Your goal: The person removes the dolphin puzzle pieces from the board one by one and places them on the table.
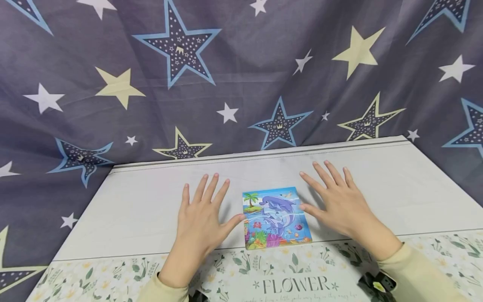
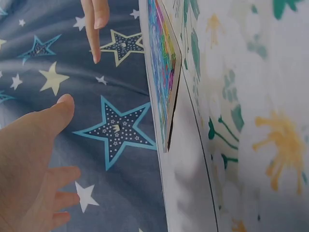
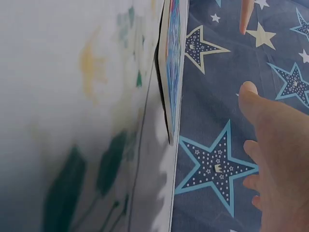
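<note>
A square dolphin picture puzzle (image 1: 277,218) lies flat on the table, with faint seams across its blue sea scene. To its left is my left hand (image 1: 200,226), palm down, fingers spread and thumb pointing at the puzzle's left edge. My right hand (image 1: 343,209) hovers on the other side with its fingers fanned out. Both wrist views show a gap between the hands and the tabletop, and neither hand holds anything. From the left wrist, the puzzle (image 2: 161,63) appears edge-on as a thin board; its near side shows likewise in the right wrist view.
A white cloth (image 1: 151,205) covers the table, with a floral band and the printed word FLOWER (image 1: 296,285) along the front. Behind the table and at its sides hangs a dark curtain (image 1: 234,75) patterned with stars.
</note>
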`<state>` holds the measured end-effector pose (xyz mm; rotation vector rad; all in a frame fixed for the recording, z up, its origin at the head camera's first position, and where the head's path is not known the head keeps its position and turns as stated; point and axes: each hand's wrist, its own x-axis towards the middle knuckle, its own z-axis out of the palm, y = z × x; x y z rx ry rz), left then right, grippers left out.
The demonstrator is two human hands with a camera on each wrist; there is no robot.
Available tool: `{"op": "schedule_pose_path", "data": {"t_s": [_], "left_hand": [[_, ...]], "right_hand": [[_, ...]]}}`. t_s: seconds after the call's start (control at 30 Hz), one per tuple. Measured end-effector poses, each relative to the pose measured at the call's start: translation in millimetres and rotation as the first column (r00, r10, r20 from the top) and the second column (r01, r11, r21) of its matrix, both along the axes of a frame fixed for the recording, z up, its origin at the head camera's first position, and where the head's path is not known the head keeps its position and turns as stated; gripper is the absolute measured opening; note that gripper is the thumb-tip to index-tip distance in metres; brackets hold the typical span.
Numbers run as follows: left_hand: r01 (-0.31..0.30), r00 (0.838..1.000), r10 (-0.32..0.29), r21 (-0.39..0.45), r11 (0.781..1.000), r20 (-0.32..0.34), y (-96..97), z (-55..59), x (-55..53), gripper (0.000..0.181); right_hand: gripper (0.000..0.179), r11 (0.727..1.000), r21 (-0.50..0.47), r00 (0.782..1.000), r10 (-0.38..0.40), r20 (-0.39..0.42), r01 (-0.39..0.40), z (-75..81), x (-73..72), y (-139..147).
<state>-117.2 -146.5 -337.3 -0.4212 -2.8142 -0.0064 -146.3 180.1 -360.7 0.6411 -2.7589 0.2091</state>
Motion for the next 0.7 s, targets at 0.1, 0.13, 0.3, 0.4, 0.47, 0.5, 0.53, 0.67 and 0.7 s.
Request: {"op": "schedule_pose_path", "data": {"t_s": [0.1,0.13,0.3,0.4,0.47,0.5,0.53,0.67,0.7], "left_hand": [[0.006,1.000,-0.006,-0.009,1.000,0.020,2.6,-0.1,-2.1,0.088],[0.008,1.000,-0.008,-0.013,1.000,0.025,3.5,-0.2,-2.9,0.087],[0.024,0.999,-0.023,-0.029,0.999,0.040,7.2,-2.5,-6.7,0.088],[0.030,0.999,-0.029,-0.038,0.999,0.040,7.6,-4.1,-9.8,0.088],[0.034,0.999,-0.032,-0.046,0.998,0.038,7.2,-5.0,-12.4,0.088],[0.036,0.999,-0.034,-0.052,0.998,0.037,6.9,-5.5,-13.8,0.089],[0.039,0.999,-0.037,-0.056,0.998,0.035,6.5,-6.0,-15.2,0.089],[0.059,0.997,-0.057,-0.047,0.997,0.060,4.8,-7.9,-20.3,0.089],[0.065,0.996,-0.062,-0.042,0.997,0.069,4.3,-8.5,-21.3,0.090]], "right_hand": [[0.077,1.000,-0.004,1.000,0.012,0.007,-0.012,0.9,-1.3,-5.4],[0.077,1.000,-0.005,1.000,0.017,0.010,-0.016,1.3,-1.8,-7.4],[0.078,1.000,-0.001,0.999,0.030,0.024,-0.030,3.8,-5.2,-19.5],[0.079,0.999,0.005,0.999,0.033,0.039,-0.033,5.3,-8.3,-27.0],[0.080,0.999,0.012,0.998,0.034,0.046,-0.035,6.4,-10.7,-31.3],[0.080,0.999,0.014,0.998,0.034,0.050,-0.035,6.8,-11.9,-33.4],[0.080,0.999,0.013,0.998,0.036,0.055,-0.036,7.4,-12.9,-35.4],[0.080,0.999,0.006,0.997,0.048,0.062,-0.048,8.8,-16.0,-42.8],[0.080,0.999,0.005,0.997,0.050,0.067,-0.050,8.7,-16.7,-44.5]]}}
